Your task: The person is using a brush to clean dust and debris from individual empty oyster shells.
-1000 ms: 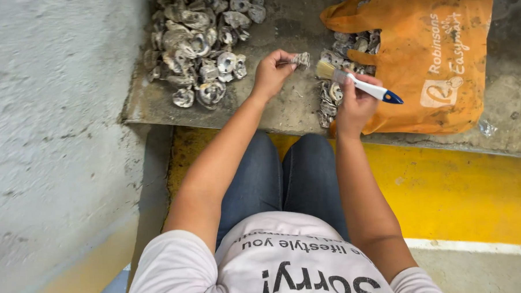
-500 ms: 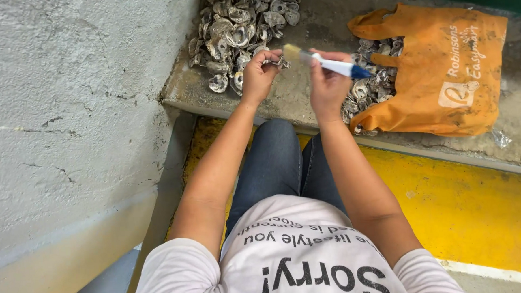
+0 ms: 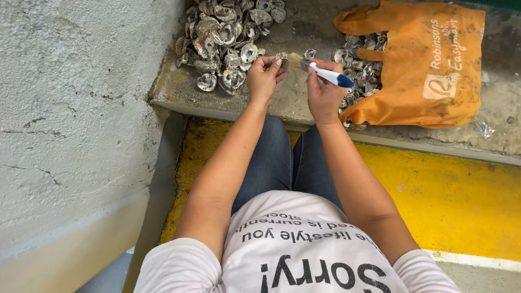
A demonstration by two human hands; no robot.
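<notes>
Left hand [image 3: 264, 77]: pinches a small shell [image 3: 281, 57] at fingertips.
Right hand [image 3: 323, 92]: grips brush [image 3: 321, 73], bristles touching shell.
Hidden: shell details unclear.

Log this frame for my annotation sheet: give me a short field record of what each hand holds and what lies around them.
left hand: left hand pinches a small grey oyster shell at the fingertips
right hand: right hand grips a white-and-blue handled paintbrush, bristles pointed at the shell
surface: grey concrete ledge
left of hands: loose pile of grey-white oyster shells on the ledge
right of hands: orange fabric tote bag lying on its side, more shells spilling from its mouth
below ledge: yellow painted floor
</notes>
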